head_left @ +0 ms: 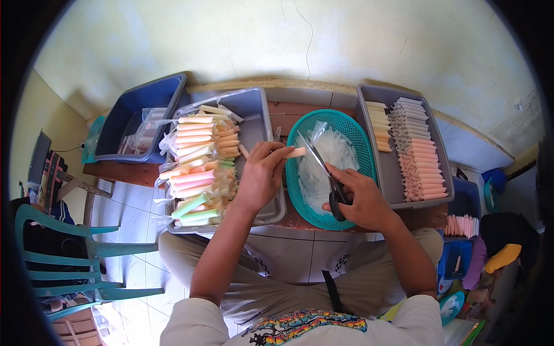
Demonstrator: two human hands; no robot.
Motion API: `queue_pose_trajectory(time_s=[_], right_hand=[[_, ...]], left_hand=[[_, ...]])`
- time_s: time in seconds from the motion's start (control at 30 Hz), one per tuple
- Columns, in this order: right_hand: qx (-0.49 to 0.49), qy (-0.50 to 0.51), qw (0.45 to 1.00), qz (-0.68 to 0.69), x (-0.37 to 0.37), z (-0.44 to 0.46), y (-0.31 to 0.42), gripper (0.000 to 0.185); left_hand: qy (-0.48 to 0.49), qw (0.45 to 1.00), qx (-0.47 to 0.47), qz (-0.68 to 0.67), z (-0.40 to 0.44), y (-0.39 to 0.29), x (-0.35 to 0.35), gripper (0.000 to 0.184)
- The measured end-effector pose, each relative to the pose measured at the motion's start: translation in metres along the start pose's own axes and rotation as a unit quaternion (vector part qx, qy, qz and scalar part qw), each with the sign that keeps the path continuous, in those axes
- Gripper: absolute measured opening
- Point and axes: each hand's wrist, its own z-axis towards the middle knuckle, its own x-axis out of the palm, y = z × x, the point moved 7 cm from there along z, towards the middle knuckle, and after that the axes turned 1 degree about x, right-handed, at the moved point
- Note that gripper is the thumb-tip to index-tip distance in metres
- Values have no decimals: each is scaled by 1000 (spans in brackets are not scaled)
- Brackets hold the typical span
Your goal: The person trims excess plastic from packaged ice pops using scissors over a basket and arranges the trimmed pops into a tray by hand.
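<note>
My left hand point(264, 173) pinches a pale orange ice pop point(296, 153), a filled plastic tube, over the left rim of a green basket point(293, 190). Black-handled scissors point(334, 193) are in my right hand point(363, 199), fingers through the handles. Their blades point up and left, close to the end of the held ice pop; whether they touch is unclear. Clear plastic scraps point(326, 167) lie in the basket below. To the left, a grey tray point(254, 109) is heaped with ice pops point(196, 167) in orange, pink, green and cream, many with loose plastic ends.
At right, a grey tray point(378, 184) holds neat rows of cream and pink ice pops point(421, 161). A dark blue bin point(130, 104) with plastic packets stands at the far left. A green plastic chair point(69, 259) is at lower left. The wall is just behind the trays.
</note>
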Motion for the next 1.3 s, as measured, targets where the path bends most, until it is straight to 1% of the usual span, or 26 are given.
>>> queue_pose_trajectory(time_s=[0.1,0.2,0.43,0.53,0.6,0.93,1.0,1.23,1.3], right_hand=[[9,11,1000,16,1,0,-1,93],[-6,-4,1000,26,2,0,-1,93],[2,0,999,36,4,-1,-6,93],[1,4,998,57,6,-1,-10,93],[26,13,994,107,7,-2,-13,92],[27,39,994,99,13,-1,-18,88],[51,31,983,171,14,-2,-18,87],[83,36,981,170,13,1,-26,87],[80,24,991,102,10,2,-26,88]], left_hand=[[5,1000,-2,4,0,0,1,32],[3,1000,2,5,0,-1,1,32],[-2,1000,12,6,-1,-1,1,33],[0,1000,9,4,-1,-1,1,33],[1,1000,7,6,-1,0,2,33],[2,1000,4,10,-3,4,4,32],[1,1000,7,11,-3,4,4,32],[14,1000,-5,10,-3,3,5,32],[18,1000,-11,10,-3,4,5,31]])
